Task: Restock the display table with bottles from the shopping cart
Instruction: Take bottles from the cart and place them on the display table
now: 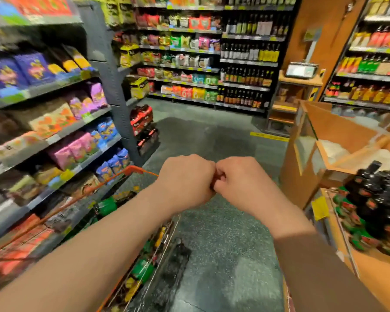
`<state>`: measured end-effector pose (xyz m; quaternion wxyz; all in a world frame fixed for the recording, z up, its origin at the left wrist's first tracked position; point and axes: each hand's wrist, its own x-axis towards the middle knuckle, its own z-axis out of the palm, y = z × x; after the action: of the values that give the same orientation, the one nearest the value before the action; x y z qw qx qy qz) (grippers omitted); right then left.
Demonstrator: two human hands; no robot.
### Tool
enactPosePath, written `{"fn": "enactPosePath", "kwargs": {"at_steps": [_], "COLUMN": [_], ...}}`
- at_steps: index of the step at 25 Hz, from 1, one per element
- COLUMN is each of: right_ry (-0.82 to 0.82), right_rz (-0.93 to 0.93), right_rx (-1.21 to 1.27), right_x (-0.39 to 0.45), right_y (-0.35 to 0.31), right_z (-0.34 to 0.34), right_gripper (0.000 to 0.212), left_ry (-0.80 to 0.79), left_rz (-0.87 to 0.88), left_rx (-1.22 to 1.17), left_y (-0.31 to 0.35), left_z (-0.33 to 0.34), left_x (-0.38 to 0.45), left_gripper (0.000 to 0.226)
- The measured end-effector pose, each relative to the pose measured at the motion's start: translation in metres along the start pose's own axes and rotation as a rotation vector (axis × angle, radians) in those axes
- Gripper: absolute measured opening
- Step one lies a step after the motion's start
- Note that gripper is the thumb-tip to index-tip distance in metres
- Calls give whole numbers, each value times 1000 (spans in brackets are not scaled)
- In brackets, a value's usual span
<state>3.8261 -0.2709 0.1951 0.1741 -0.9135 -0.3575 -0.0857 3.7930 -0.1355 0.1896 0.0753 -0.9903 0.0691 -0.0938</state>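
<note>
Head view: left hand (186, 176) and right hand (236, 179) both fisted, knuckles touching, holding nothing visible. Shopping cart (131, 255) with bottles (142, 270) at 7 o'clock, nearer left hand; display tabletop (374, 273) at 4 o'clock.

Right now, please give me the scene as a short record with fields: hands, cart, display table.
left hand: fist, knuckles meeting the other hand, apparently holding nothing
right hand: fist, apparently holding nothing
shopping cart: lower left, orange rim, green-labelled bottles inside
display table: right side, wooden, dark bottles stacked on it
image: motion-blurred
</note>
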Motion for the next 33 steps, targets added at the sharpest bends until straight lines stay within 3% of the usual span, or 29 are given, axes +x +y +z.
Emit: {"fn": "enactPosePath", "kwargs": {"at_steps": [6, 14, 20, 25, 29, 33], "right_ry": [-88, -237, -341, -481, -616, -698], "right_rz": [-201, -383, -559, -516, -526, -552], "right_rx": [144, 281, 314, 327, 251, 174], "right_x": [73, 171, 279, 356, 389, 398], "right_y": [-100, -153, -143, -111, -90, -76], "right_z": [71, 151, 208, 256, 312, 366], "right_gripper": [29, 13, 13, 16, 16, 31], "left_ry": [-42, -152, -201, -219, -267, -388], "left_rz": [-220, -537, -814, -979, -962, -894], "left_rx": [-2, -56, 25, -72, -86, -70], "left_y": [-119, -212, -272, -305, -321, -332], "left_z": [23, 60, 116, 174, 229, 285], "left_x": [-67, -89, -45, -4, 11, 12], "left_gripper": [30, 19, 24, 38, 52, 70]}}
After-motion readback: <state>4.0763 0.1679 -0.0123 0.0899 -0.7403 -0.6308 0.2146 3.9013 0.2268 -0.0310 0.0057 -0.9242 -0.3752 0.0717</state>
